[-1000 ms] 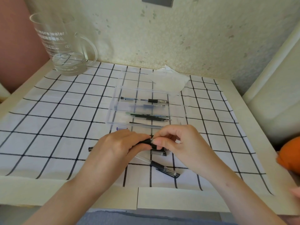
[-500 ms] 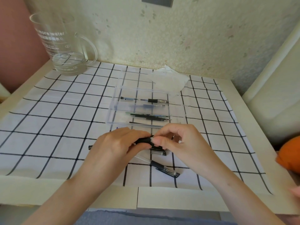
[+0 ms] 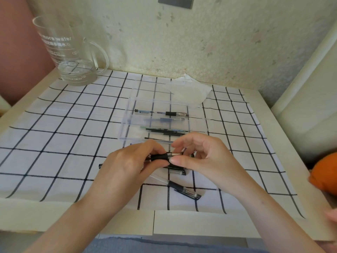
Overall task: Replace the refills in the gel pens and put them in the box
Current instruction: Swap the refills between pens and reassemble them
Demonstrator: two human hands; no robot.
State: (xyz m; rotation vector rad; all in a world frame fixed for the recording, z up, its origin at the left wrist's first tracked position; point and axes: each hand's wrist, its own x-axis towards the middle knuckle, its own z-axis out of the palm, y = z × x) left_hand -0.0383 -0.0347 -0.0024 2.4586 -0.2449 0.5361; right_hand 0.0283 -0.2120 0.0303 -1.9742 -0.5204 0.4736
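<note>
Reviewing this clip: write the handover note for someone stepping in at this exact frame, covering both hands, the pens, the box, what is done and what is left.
Left hand: holds a gel pen by its black rubber sleeve.
Right hand: pinches that pen's tip end; whether it is loosening or tightening cannot be told.
Clear box: open, behind the hands; one assembled pen lies in its far compartment, loose refills in a nearer one.
On the cloth: at least one more pen near the front edge, others partly hidden under the hands.
Left: finish the held pen, box it, then the rest.
</note>
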